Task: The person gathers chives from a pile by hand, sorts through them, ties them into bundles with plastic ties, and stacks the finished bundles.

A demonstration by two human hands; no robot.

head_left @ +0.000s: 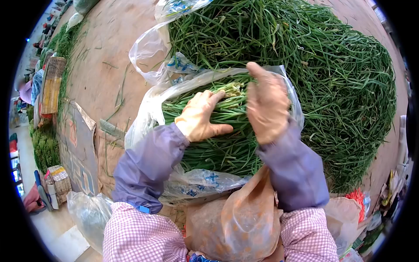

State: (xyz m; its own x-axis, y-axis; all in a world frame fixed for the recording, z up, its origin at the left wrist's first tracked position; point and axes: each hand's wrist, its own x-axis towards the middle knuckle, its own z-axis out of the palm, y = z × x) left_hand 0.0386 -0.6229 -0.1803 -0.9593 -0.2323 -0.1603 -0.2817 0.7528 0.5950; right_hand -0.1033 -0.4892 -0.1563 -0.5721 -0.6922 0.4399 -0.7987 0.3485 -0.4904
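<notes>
Long green chives [218, 155] lie in bundles inside an unfolded clear plastic bag [146, 111] in front of me. My left hand [200, 114] rests on the chives, fingers laid over them and thumb stretched apart. Just beyond its fingertips are the pale cut ends [235, 89] of one bunch. Over the bag's right side is my right hand [268, 102], somewhat blurred, fingers stretched out and apparently holding nothing. Its lower edge hides part of the chives.
A large heap of loose chives [345, 87] spreads behind and to the right. Cardboard [80, 146] and a clear bag [89, 209] lie left. Near my body sits a brownish plastic bag [233, 222]. Red netting [357, 201] shows at right.
</notes>
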